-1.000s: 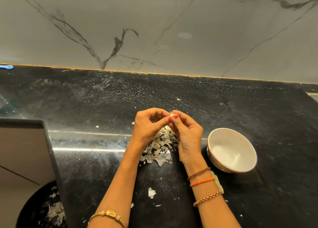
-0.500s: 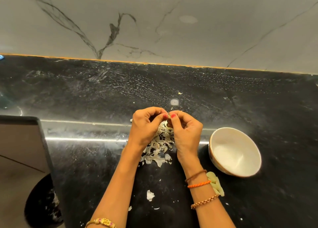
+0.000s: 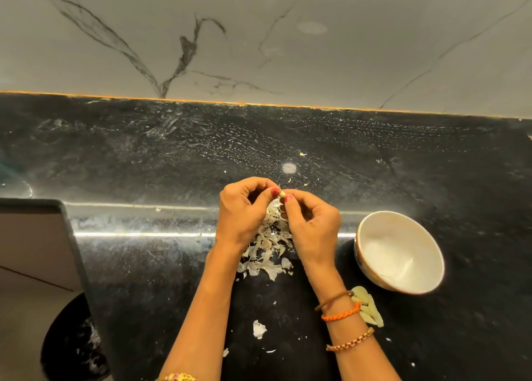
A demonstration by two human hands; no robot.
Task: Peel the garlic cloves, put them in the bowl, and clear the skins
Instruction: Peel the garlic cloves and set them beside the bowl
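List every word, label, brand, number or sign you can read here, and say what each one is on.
None: no readable text shows anywhere in this view.
The white bowl shows a plain inside and rim.
The black counter and the marble wall bear only veins and specks.
The wrist bands on both arms carry no lettering.

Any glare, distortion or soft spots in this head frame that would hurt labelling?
Head view: a bright strip of glare runs along the black countertop edge, plus a round glint; wide-angle bending curves the wall line; the garlic clove pinched between left hand and right hand is small and soft; the bowl is evenly lit.
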